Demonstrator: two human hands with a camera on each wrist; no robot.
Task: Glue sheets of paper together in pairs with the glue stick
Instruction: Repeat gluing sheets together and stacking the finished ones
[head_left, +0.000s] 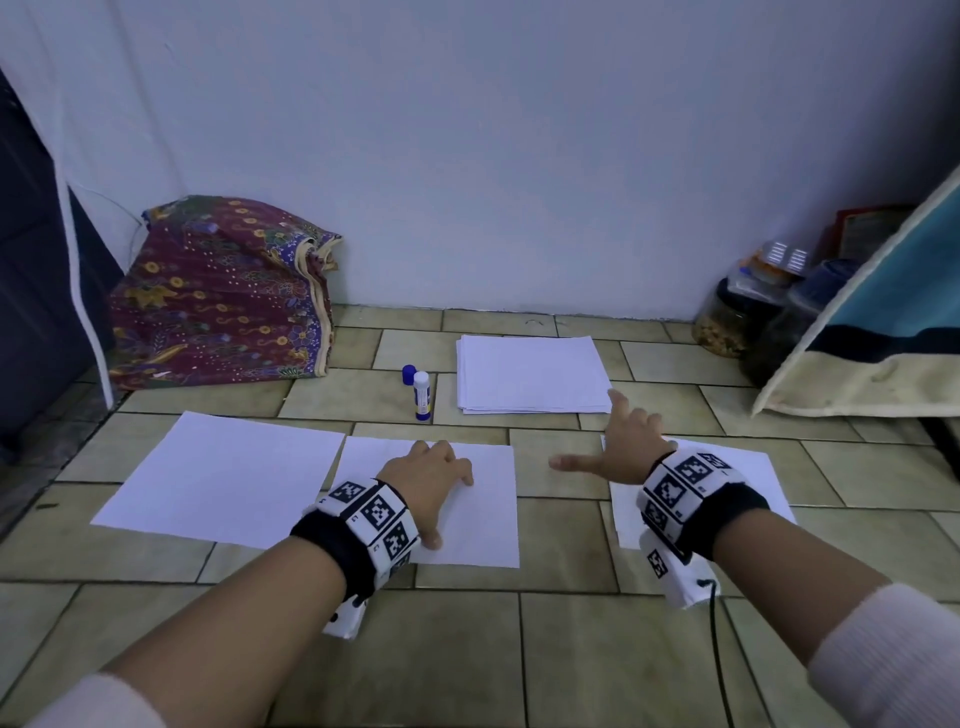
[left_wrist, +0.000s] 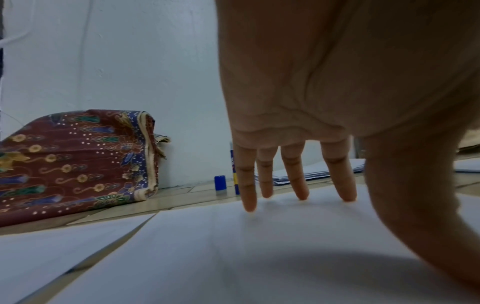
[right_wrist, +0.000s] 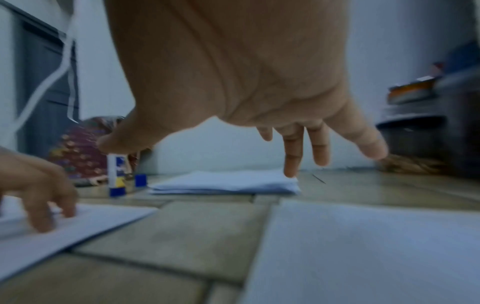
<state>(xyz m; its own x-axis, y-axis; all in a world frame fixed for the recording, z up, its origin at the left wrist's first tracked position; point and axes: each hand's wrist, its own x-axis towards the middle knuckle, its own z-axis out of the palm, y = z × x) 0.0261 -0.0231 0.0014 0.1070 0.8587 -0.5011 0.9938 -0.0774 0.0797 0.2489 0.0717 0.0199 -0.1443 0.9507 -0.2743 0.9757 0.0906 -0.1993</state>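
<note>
Paper stack (head_left: 532, 373) lies on the floor just ahead of the right hand (head_left: 626, 441), whose spread fingers reach its near right corner. Left hand (head_left: 428, 478), fingers straight, presses the middle sheet (head_left: 488, 519); glue stick (head_left: 422, 395) stands uncapped, left of the stack.

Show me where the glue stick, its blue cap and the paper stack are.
glue stick (head_left: 422, 396): head view, middle of the upright tube.
blue cap (head_left: 409, 374): head view, side of the loose cap.
paper stack (head_left: 532, 373): head view, centre of top sheet.
</note>
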